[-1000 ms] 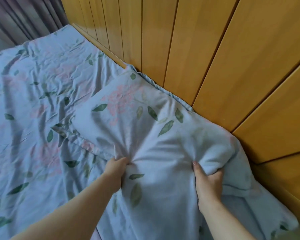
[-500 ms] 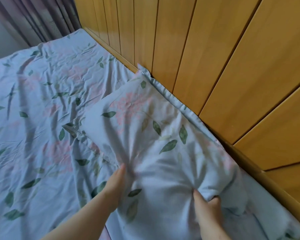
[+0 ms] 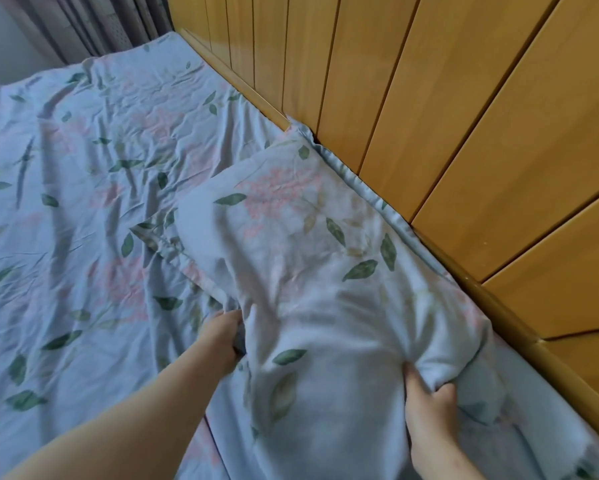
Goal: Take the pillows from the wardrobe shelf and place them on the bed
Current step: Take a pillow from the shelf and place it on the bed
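Pillow (image 3: 308, 254) down on the bed (image 3: 83, 202), both my hands on its near end.

My left hand (image 3: 222, 337) is curled into the pillow's left edge, fingers tucked under a fold of the case. My right hand (image 3: 429, 407) pinches a bunched wad of fabric at the right corner, thumb on top and fingers wrapped beneath. The pillow lies flat on the crumpled floral sheet, and its case has the same blue leaf print. Its far long side runs against the wooden panelled wall (image 3: 464, 116). Grey curtain (image 3: 94, 26) hangs beyond the bed's far end.
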`<control>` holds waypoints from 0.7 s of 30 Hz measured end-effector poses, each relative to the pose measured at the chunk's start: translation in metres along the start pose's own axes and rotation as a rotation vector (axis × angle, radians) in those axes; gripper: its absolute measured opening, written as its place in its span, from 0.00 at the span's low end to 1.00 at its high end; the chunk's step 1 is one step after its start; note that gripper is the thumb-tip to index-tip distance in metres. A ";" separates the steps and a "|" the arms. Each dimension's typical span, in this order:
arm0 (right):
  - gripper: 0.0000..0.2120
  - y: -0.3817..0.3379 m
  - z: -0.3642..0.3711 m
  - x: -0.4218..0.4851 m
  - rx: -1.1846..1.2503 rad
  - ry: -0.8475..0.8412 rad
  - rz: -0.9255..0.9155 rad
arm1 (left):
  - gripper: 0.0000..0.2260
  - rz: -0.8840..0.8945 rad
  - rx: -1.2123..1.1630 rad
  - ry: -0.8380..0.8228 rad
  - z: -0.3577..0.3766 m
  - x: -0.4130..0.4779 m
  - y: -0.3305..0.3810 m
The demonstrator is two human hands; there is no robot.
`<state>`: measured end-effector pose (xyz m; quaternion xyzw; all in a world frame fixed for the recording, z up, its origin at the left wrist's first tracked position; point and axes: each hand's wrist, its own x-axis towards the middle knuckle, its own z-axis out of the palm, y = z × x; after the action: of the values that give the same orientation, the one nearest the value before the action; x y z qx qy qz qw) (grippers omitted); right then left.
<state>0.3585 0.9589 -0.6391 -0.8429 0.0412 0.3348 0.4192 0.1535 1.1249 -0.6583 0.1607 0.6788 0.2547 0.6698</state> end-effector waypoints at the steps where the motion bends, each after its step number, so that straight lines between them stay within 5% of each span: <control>1: 0.20 0.000 0.001 -0.003 -0.015 -0.002 -0.020 | 0.07 0.076 -0.045 0.083 -0.006 -0.004 0.004; 5: 0.15 0.001 0.009 -0.017 -0.074 -0.043 -0.065 | 0.13 0.238 0.057 0.231 -0.035 -0.012 0.010; 10: 0.13 0.015 0.005 -0.023 -0.194 -0.028 -0.043 | 0.28 0.110 0.505 0.146 -0.025 -0.039 -0.001; 13: 0.10 0.015 -0.004 -0.030 -0.268 0.013 -0.062 | 0.25 0.186 0.709 0.202 -0.025 -0.059 -0.009; 21: 0.23 -0.008 -0.021 -0.079 -0.337 -0.068 -0.155 | 0.19 0.398 0.803 0.090 -0.025 -0.137 -0.021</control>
<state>0.3115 0.9322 -0.5779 -0.8902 -0.0948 0.3318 0.2976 0.1382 1.0275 -0.5577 0.5239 0.7083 0.1017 0.4621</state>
